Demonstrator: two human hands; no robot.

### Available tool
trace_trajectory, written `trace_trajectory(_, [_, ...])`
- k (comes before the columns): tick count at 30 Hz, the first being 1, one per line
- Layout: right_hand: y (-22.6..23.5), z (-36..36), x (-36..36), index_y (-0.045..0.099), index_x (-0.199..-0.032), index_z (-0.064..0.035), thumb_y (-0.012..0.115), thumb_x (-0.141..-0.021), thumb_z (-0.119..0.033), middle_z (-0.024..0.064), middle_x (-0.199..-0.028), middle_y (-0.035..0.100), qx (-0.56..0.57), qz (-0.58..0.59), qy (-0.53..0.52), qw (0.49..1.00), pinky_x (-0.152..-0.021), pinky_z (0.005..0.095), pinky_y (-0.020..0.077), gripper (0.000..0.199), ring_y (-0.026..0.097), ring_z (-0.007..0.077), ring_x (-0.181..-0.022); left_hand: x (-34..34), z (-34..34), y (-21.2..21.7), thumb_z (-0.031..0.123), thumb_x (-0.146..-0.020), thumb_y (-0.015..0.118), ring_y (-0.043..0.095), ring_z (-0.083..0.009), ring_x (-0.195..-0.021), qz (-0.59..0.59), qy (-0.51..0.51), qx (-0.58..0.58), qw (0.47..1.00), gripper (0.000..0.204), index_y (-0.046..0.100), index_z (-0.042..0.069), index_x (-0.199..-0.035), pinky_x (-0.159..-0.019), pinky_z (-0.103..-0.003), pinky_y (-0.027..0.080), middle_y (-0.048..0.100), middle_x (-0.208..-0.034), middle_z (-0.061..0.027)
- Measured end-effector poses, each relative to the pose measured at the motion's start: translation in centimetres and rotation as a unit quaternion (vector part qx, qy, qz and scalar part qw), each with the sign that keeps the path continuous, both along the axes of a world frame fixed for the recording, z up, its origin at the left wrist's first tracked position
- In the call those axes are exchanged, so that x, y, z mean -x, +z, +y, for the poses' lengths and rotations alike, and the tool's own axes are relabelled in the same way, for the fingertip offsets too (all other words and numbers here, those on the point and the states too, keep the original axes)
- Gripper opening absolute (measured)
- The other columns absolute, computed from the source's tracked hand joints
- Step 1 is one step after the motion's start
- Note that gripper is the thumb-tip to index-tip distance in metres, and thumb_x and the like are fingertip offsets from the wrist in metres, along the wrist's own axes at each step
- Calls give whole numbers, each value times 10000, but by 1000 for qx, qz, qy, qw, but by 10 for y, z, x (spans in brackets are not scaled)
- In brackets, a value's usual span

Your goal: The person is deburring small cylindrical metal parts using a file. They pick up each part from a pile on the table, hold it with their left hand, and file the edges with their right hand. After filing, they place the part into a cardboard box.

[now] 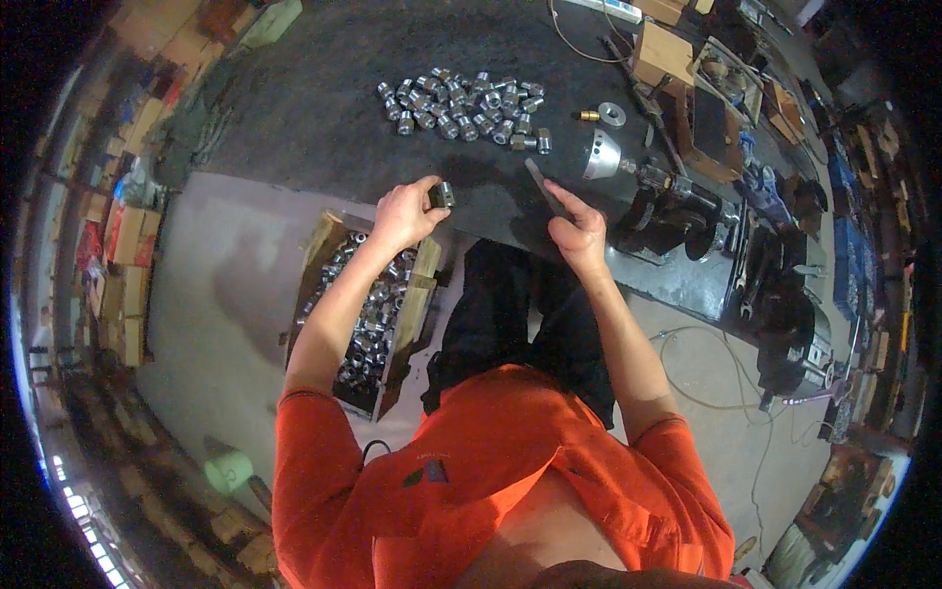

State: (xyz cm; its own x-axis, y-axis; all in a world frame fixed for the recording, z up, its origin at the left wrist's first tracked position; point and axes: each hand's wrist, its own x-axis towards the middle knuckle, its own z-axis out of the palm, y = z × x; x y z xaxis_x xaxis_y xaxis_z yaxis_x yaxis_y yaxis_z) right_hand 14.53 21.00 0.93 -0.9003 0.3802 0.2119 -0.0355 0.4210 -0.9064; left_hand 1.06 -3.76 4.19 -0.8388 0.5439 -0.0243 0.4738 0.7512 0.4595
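Note:
My left hand point(404, 214) pinches a short metal fitting point(444, 194) between thumb and fingertips, just over the near edge of the dark workbench point(294, 118). In my right hand point(581, 234) is a narrow flat metal bar point(536, 177) that looks like a file. Its tip points away from me and to the left, apart from the fitting. Beyond both hands, a loose pile of similar shiny metal fittings point(459, 106) lies on the bench. Below my left forearm, a wooden crate point(423, 285) on the floor holds many more fittings point(368, 339).
Right of my right hand stands a dark machine point(677, 211) with a silver cone-shaped head point(601, 155). Near it lie a metal ring point(611, 115) and a small brass piece point(589, 116). A cardboard box point(662, 54) sits farther back. A cable point(731, 358) trails over the floor.

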Motion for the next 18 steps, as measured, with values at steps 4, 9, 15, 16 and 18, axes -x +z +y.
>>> trace_trajectory(4, [-2,0,2,633,-1169,-168,566,-668,-162,139,-785,667,-40,-56,2,998,-670,322,511,505,633,243,-645,-6,-2,4,281,-703,738,640,-283,-728,10,17,35,999,517,597,99,-1166,-661,-407,502,648,-720,-84])
trace_trajectory(9, [9,-10,9,560,-1232,-209,590,-682,-198,163,-883,671,-315,-88,54,943,-736,477,512,552,638,375,-795,-6,1,2,323,-701,731,639,-275,-714,24,26,16,999,510,610,106,-1146,-651,-402,504,640,-703,-75])
trace_trajectory(15, [26,-11,18,483,-1312,-222,574,-680,-174,221,-833,649,-354,-171,115,912,-732,485,506,641,633,382,-788,-8,3,-18,339,-701,732,616,-247,-614,64,43,-58,995,514,615,91,-1136,-572,-376,483,600,-649,-51])
trace_trajectory(16, [28,-12,19,479,-1316,-223,574,-677,-173,224,-831,647,-352,-176,119,912,-733,486,506,648,632,385,-787,-10,3,-20,343,-703,731,614,-248,-609,74,45,-75,993,511,615,88,-1131,-565,-375,480,599,-651,-50])
trace_trajectory(18, [30,-15,20,471,-1324,-225,574,-672,-170,230,-827,644,-348,-185,129,910,-733,489,506,662,629,390,-784,-14,3,-24,350,-706,729,612,-255,-609,99,56,-101,988,503,616,82,-1118,-564,-377,478,598,-661,-50])
